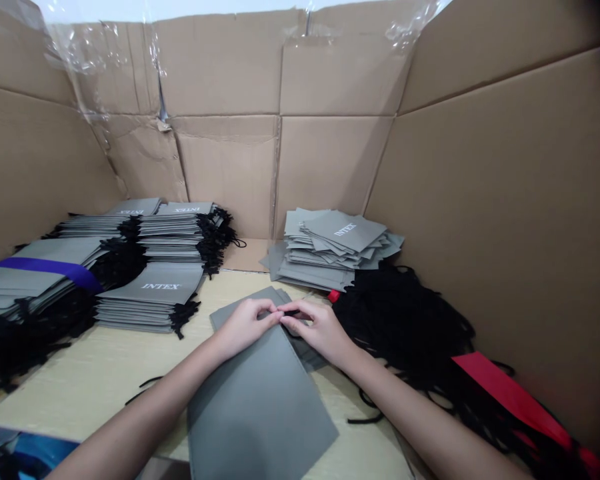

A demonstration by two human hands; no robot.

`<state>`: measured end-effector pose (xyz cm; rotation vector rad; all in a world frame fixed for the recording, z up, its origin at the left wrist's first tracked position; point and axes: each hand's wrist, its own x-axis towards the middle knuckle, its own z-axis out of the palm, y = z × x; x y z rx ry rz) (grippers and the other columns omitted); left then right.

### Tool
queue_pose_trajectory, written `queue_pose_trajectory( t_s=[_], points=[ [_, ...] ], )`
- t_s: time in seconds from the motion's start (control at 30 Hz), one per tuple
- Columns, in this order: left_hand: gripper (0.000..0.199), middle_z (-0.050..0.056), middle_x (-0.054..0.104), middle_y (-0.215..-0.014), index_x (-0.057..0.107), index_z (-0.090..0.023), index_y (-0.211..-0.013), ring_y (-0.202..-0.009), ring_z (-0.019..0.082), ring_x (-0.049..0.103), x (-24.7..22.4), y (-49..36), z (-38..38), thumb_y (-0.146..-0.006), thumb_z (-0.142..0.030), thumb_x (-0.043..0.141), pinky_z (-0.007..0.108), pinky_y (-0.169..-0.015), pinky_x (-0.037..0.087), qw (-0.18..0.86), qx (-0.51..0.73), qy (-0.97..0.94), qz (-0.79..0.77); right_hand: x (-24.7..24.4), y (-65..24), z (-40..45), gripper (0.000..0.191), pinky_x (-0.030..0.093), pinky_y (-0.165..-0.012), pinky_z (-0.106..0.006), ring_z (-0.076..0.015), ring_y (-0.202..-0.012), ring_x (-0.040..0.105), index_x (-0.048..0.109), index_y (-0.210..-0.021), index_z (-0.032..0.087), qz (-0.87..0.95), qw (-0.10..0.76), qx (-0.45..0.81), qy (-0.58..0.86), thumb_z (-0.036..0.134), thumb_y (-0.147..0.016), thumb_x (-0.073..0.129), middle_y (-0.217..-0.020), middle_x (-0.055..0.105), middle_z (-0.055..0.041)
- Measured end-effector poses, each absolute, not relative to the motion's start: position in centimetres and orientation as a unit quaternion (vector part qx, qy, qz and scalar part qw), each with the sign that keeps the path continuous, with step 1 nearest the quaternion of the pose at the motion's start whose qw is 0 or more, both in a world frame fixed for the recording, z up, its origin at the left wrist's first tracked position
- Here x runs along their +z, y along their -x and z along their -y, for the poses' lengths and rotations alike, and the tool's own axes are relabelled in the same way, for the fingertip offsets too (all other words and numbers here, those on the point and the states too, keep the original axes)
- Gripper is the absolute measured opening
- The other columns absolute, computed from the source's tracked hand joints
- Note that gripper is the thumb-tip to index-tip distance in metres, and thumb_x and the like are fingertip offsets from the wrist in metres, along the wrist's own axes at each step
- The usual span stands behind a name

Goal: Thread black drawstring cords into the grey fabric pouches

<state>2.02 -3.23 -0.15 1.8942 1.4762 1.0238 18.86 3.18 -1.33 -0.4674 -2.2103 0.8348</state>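
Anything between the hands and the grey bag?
Nothing visible. The left hand and right hand rest directly on the top of the grey fabric drawstring bag, with only its black drawstring showing at the fingertips.

Two bare hands, the left hand (247, 327) and the right hand (313, 330), pinch a black cord (291, 313) at the top of a grey fabric bag (260, 413) on a pale wooden table (105, 373). Stacks of grey INTEX bags (153, 287) sit to the left, a heap of black drawstrings (400, 320) to the right – cardboard walls (480, 167) rise behind.

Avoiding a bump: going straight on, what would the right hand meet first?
Probably the left hand, right beside it above the flat grey fabric bag, though depth is unclear.
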Motion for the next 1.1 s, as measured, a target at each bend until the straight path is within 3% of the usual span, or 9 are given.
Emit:
queue_pose_trajectory(
  t_s=[0.23, 0.57, 0.83, 0.97, 1.1],
  points=[
    [0.028, -0.005, 0.039, -0.058, 0.047, -0.015, -0.062, -0.058, 0.01, 0.036, 0.0, -1.9, 3.1, -0.081, -0.034, 0.044, 0.019, -0.053, 0.028, 0.28, 0.388, -0.7, -0.53, -1.5, -19.3, -4.0, 0.01, 0.043, -0.058, -0.021, -0.0119, -0.063, 0.054, 0.062, -0.081, 0.018, 0.869, 0.352, 0.291, 0.19, 0.026, -0.076, 0.059, -0.07, 0.061, -0.0003],
    [0.027, -0.005, 0.038, -0.059, 0.041, -0.017, -0.06, -0.06, 0.011, 0.036, -0.1, -1.6, 3.0, -0.081, -0.033, 0.043, 0.02, -0.056, 0.028, 0.251, 0.371, -0.723, -0.527, -1.7, -19.6, -5.6, 0.013, 0.035, -0.048, -0.018, -0.0074, -0.051, 0.043, 0.06, -0.075, 0.015, 0.853, 0.319, 0.359, 0.203, 0.027, -0.071, 0.061, -0.057, 0.048, 0.0036],
    [0.034, -0.002, 0.052, -0.067, 0.057, -0.015, -0.073, -0.065, 0.013, 0.044, -0.3, -2.3, 3.5, -0.085, -0.04, 0.038, 0.021, -0.06, 0.032, 0.247, 0.328, -0.739, -0.534, -0.8, -19.6, -4.5, 0.025, 0.041, -0.054, -0.022, -0.0109, -0.056, 0.052, 0.066, -0.092, 0.017, 0.831, 0.276, 0.447, 0.183, 0.036, -0.078, 0.056, -0.065, 0.059, 0.0005],
    [0.034, -0.002, 0.051, -0.064, 0.058, -0.014, -0.072, -0.063, 0.012, 0.042, 0.1, -2.3, 3.4, -0.086, -0.038, 0.038, 0.021, -0.06, 0.032, 0.252, 0.375, -0.728, -0.516, -0.6, -19.4, -4.2, 0.036, 0.046, -0.062, -0.025, -0.0122, -0.062, 0.056, 0.053, -0.111, 0.017, 0.764, 0.327, 0.53, 0.169, 0.041, -0.085, 0.047, -0.072, 0.061, -0.0016],
    [0.036, -0.002, 0.049, -0.064, 0.058, -0.013, -0.073, -0.062, 0.012, 0.041, 0.4, -2.2, 3.3, -0.086, -0.04, 0.039, 0.021, -0.059, 0.032, 0.286, 0.393, -0.705, -0.516, -1.3, -19.1, -4.6, 0.039, 0.043, -0.054, -0.022, -0.0106, -0.054, 0.054, 0.051, -0.098, 0.016, 0.719, 0.355, 0.559, 0.211, 0.052, -0.084, 0.042, -0.064, 0.058, 0.0001]
  ],
)
